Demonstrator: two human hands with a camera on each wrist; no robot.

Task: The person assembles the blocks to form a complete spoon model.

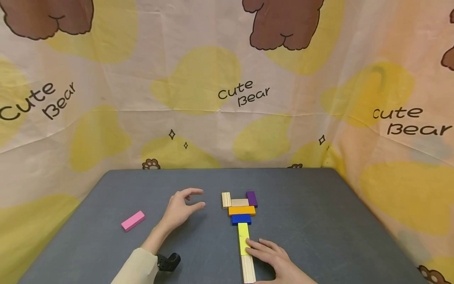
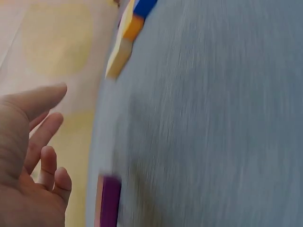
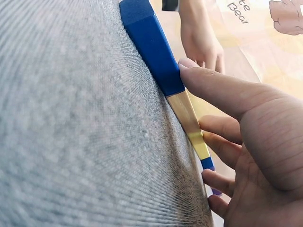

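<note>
My left hand [image 1: 179, 209] hovers over the table with nothing in its fingers; its thumb and index are spread apart. To its right lies a T-like row of wooden blocks. My right hand [image 1: 278, 260] rests along the stem, fingertips on the yellow block [image 1: 243, 232]. In the right wrist view, its thumb touches a blue block [image 3: 154, 52] at the near end. Next to that comes a plain wood block [image 1: 248, 269]. Beyond the yellow lie a blue block [image 1: 241, 219], an orange block [image 1: 242, 211], a beige block [image 1: 239, 202], another plain block [image 1: 226, 200] and a purple block [image 1: 252, 198].
A pink block [image 1: 133, 221] lies apart on the left of the grey table [image 1: 301, 205]. A magenta-faced block [image 2: 110, 201] shows low in the left wrist view. A printed cloth [image 1: 198, 86] hangs behind the table and along both sides.
</note>
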